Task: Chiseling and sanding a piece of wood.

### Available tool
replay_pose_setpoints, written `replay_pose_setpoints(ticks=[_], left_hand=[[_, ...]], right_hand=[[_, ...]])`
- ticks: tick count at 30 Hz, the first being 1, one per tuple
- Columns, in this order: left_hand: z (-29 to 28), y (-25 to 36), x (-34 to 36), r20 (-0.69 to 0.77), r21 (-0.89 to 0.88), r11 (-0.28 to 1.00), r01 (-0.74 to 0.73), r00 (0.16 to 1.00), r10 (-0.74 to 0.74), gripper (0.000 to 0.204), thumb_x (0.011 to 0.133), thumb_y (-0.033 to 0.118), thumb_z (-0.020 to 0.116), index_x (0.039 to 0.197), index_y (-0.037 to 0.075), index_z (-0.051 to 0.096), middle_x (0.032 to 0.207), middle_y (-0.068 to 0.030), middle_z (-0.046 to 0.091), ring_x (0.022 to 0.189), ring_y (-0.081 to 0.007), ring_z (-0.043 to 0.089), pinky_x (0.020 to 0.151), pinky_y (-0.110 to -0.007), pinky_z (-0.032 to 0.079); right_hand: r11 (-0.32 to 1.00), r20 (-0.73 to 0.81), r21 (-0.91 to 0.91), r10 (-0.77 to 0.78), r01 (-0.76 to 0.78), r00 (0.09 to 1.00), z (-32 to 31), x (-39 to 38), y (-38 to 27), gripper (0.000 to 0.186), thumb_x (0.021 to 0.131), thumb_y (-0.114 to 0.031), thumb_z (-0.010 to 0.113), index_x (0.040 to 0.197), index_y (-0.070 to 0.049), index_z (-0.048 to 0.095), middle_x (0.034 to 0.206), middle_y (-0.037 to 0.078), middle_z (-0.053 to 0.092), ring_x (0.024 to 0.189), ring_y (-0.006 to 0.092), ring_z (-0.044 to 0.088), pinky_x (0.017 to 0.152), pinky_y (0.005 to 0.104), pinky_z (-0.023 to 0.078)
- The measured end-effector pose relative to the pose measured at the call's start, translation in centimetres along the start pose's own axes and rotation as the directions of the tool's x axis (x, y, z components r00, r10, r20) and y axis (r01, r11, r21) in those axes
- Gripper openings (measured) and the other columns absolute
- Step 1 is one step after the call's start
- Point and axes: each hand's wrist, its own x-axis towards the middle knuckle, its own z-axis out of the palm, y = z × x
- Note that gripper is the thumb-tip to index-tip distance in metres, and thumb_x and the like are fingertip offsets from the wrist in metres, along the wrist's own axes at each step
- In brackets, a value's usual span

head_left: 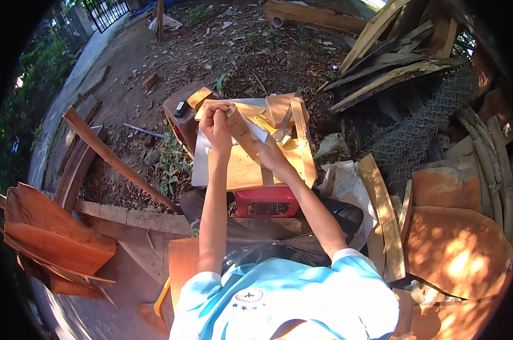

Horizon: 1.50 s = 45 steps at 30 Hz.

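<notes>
Above a low work table, a short flat wooden block (241,134) is held at a slant. My left hand (215,126) is closed at its upper left end, fingers bent in a pinch. Around its lower right part my right hand (272,156) is wrapped, with some fingers hidden behind the wood. A white, flat piece (258,132) shows along the block's right side; what it is I cannot tell. Under my hands lie a light wooden board (242,173) and other wood pieces. A yellow-handled tool (263,125) rests just beyond my right hand.
A red plastic stool (266,203) stands in front of me. Stacked planks (392,68) and wire mesh (401,133) lie at right, beside a large wood slab (457,252). At left are a long pole (117,158), reddish wood slabs (55,229) and a broom (151,313).
</notes>
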Motion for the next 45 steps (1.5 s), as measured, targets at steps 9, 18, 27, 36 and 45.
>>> replay_pose_setpoints(ticks=[9,18,27,36,45], left_hand=[[3.6,0.5,-1.8,0.091,0.091,0.995,0.033,0.995,-0.041,0.015,0.080,0.001,0.045,0.072,-0.002,0.058,0.066,0.0028,0.053,0.059,-0.0022,0.041,0.053,-0.018,0.031],[3.6,0.4,-1.2,0.127,0.120,0.989,0.082,0.987,-0.097,0.016,0.079,0.001,0.043,0.071,0.000,0.057,0.065,0.0026,0.051,0.061,-0.0032,0.041,0.055,-0.019,0.033],[3.7,0.4,-1.1,0.176,0.028,0.988,0.153,0.972,-0.155,0.016,0.079,0.006,0.046,0.070,0.000,0.057,0.067,0.0010,0.053,0.064,-0.0051,0.045,0.059,-0.021,0.036],[2.6,0.5,-0.9,0.086,-0.040,0.984,0.172,0.982,-0.169,0.017,0.080,0.008,0.047,0.069,0.000,0.056,0.066,0.0012,0.053,0.061,-0.0047,0.043,0.057,-0.020,0.035],[1.7,0.9,-0.8,0.061,-0.002,0.994,0.107,0.992,-0.106,0.018,0.081,0.012,0.046,0.070,0.001,0.056,0.065,0.0021,0.051,0.060,-0.0039,0.041,0.054,-0.020,0.032]], right_hand=[[0.931,-0.122,-0.047,0.354,-0.362,0.927,-2.1,-2.1,9.5,0.056,0.081,-0.003,0.039,0.136,-0.005,0.026,0.134,0.012,0.036,0.125,0.0233,0.030,0.104,0.0310,0.022],[0.999,-0.184,0.035,0.003,0.003,0.983,-1.4,-0.6,-1.8,0.047,0.077,-0.002,0.038,0.124,0.004,0.040,0.105,0.009,0.052,0.096,0.0164,0.048,0.084,0.0266,0.038],[0.929,-0.198,-0.014,0.360,-0.370,0.912,-2.2,-2.0,8.2,0.044,0.080,-0.005,0.038,0.123,0.002,0.041,0.114,0.009,0.051,0.105,0.0153,0.048,0.087,0.0269,0.039],[0.963,-0.191,-0.142,0.199,-0.228,0.961,-0.6,-1.6,7.5,0.050,0.080,-0.004,0.038,0.129,-0.002,0.036,0.115,0.014,0.047,0.106,0.0232,0.044,0.089,0.0300,0.034],[0.999,-0.081,-0.025,0.043,-0.045,0.996,0.5,0.7,-1.6,0.043,0.082,-0.009,0.043,0.124,-0.001,0.042,0.110,0.010,0.053,0.099,0.0169,0.048,0.084,0.0290,0.037]])
